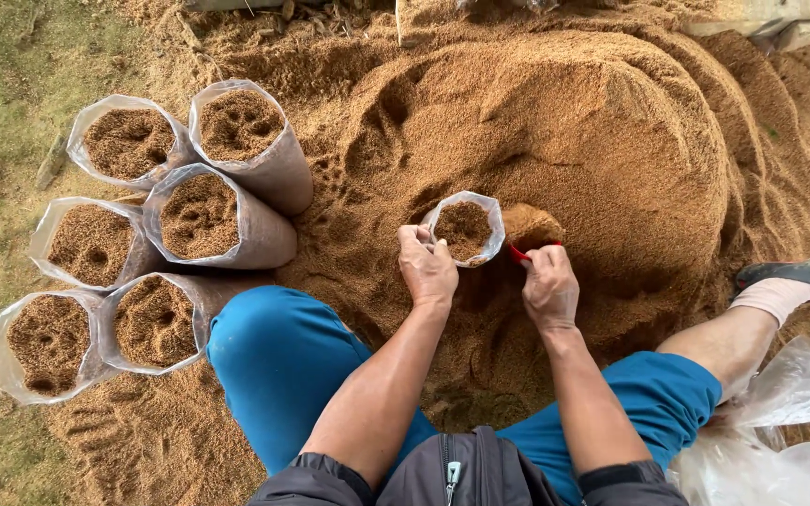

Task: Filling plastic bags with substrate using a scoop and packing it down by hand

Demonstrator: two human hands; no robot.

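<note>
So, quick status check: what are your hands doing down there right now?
Left hand grips rim of clear bag. Right hand holds red scoop heaped with sawdust beside bag mouth. Six filled bags left, nothing blocking.

- six filled bags (175,220) sit in a cluster left of the sawdust pile (555,122)
- open bag (464,228) stands at the pile's near foot, a heaped scoop (529,230) touching its right side
- empty plastic bags (780,422) lie right of the pile's near edge
</note>
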